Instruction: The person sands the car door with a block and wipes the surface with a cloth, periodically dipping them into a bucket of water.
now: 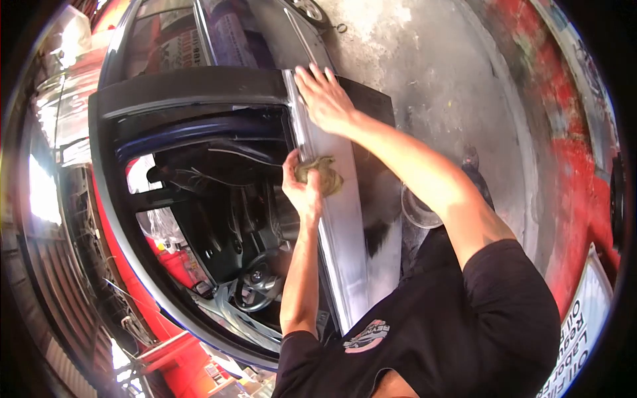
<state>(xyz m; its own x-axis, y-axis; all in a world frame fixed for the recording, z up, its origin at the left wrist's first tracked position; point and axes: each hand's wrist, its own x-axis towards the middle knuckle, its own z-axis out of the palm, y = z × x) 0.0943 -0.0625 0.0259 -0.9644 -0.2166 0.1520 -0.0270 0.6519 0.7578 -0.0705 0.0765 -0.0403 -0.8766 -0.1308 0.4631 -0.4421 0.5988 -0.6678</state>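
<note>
A yellowish-green cloth (325, 178) is bunched under my left hand (304, 189), whose fingers and thumb are closed round it beside the window frame. It rests on the upper part of a grey car door panel (342, 225). Farther up the same door, my right hand (324, 99) lies flat with its fingers spread, touching the bright metal strip (298, 123) and the panel. Nothing shows in that hand. The door stands open, and its window opening shows the car's interior.
A steering wheel (260, 282) shows through the window opening. A round clear container (419, 207) is near my right elbow. Concrete floor (478, 106) extends to the right, beside a red wall (574, 159). A sign (587, 315) stands at the lower right.
</note>
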